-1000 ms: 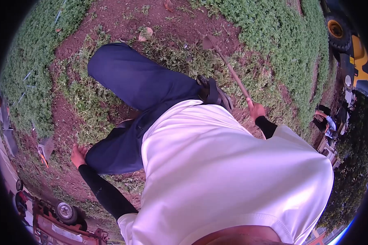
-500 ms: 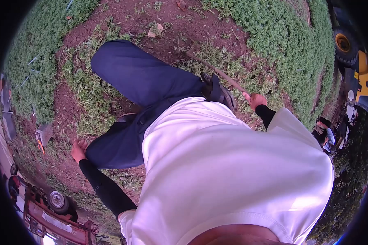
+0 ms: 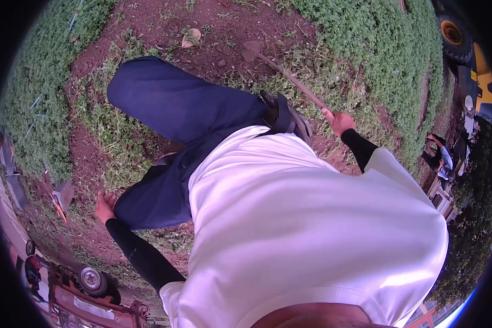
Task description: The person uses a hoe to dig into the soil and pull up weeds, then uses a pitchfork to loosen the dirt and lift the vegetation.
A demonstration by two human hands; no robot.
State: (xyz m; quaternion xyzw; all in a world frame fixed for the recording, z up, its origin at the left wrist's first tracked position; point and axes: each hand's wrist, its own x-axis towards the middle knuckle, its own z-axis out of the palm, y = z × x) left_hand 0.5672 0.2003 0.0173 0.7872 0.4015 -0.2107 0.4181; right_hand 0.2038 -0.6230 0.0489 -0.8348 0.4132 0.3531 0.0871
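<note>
On the right, my right hand (image 3: 341, 122) is wrapped round the near end of a long wooden handle (image 3: 292, 79). The handle slants up and left to a flat, soil-coloured head (image 3: 252, 51) at the bare ground. Low on the left, my left hand (image 3: 106, 205) rests beside my knee, its fingers curled; whether anything is inside them is hidden. My dark trousers (image 3: 175, 98) cover both bent legs. A dark shoe (image 3: 290, 117) shows between the handle and my white shirt (image 3: 311, 218).
Green low plants (image 3: 377, 54) grow at the right and upper left. Cut weeds lie on reddish soil. A dry leaf (image 3: 191, 37) lies ahead. A yellow vehicle (image 3: 484, 82) and another person (image 3: 443, 158) are at the far right, a red vehicle (image 3: 82, 300) at lower left.
The tool's head has shifted slightly up and left, and shows more clearly. My right hand has risen a little. The whole view has turned slightly; my left hand stays by the knee.
</note>
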